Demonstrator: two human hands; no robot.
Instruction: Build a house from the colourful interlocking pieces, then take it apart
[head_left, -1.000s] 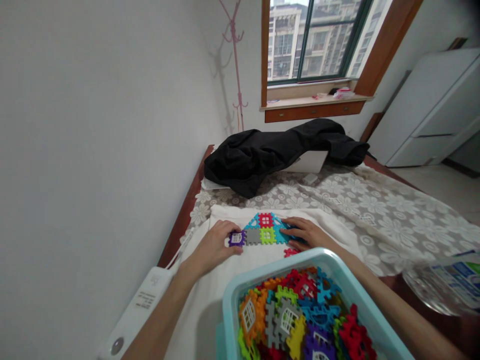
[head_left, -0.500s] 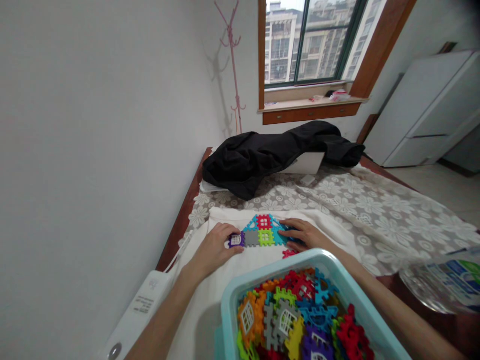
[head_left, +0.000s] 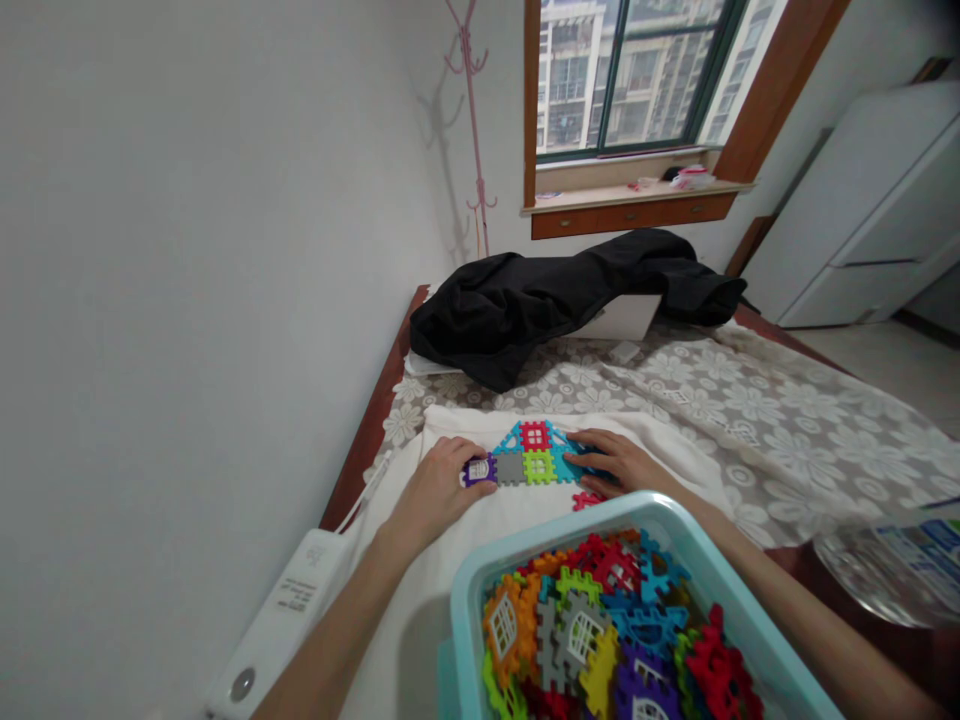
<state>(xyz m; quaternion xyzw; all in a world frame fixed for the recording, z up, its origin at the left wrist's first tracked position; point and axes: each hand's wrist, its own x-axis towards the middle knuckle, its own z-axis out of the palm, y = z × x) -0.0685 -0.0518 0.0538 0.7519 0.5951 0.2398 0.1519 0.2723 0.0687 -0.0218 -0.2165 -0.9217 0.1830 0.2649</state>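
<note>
This appears to be a room in a home, probably a flat, as the window looks straight out on apartment blocks. A pink coat stand is by the plain wall, small odds and ends lie along the windowsill, and what looks like a white refrigerator occupies the far right. A flower-patterned cloth covers the wooden table, with a black garment thrown across it and a tub full of children's interlocking building pieces nearby.

I can't make out a single word from here, as the small print on the white corded device and the label on the clear container are too blurred.
</note>
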